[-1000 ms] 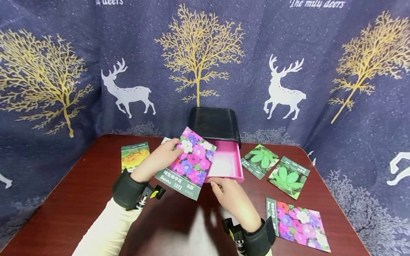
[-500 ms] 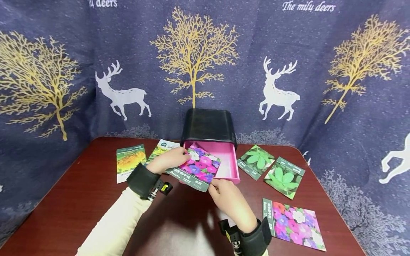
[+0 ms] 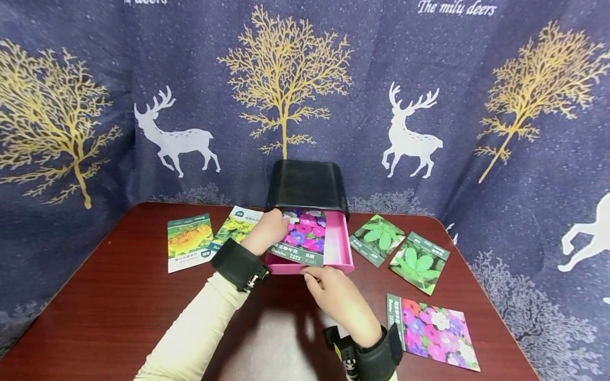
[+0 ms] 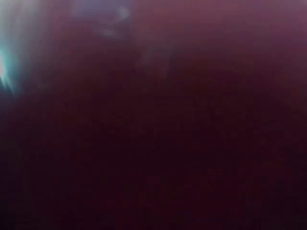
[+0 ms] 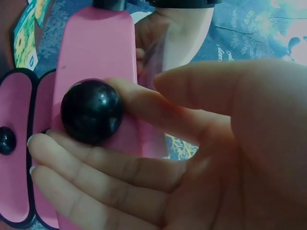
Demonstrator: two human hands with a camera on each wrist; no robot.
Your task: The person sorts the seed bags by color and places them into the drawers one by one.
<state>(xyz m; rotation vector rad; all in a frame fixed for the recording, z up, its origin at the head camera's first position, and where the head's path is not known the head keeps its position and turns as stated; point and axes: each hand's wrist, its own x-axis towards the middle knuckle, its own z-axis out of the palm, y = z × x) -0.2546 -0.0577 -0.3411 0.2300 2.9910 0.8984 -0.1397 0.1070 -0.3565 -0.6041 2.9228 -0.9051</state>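
My left hand (image 3: 270,228) holds a flower seed packet (image 3: 305,235) by its left edge. The packet, with pink, purple and white blooms and a green band at the front, lies tilted over the opened pink drawer (image 3: 344,248). Its near edge overlaps the drawer's front wall. At that front wall is my right hand (image 3: 333,293). The right wrist view shows a round black knob (image 5: 91,111) caught between its index finger and the fingers below. A black cabinet (image 3: 307,185) houses the drawer. The left wrist view is dark and blurred.
Left of the cabinet lie an orange-flower packet (image 3: 189,241) and a yellow-flower packet (image 3: 236,225). On the right are two green-leaf packets (image 3: 377,238) (image 3: 419,263) and another pink-flower packet (image 3: 438,332). Behind the red-brown table (image 3: 109,301) hangs a blue cloth (image 3: 333,106).
The left hand has moved the seed packet down and away from me, from above the drawer's left side into its opening. The right hand stays at the drawer front.
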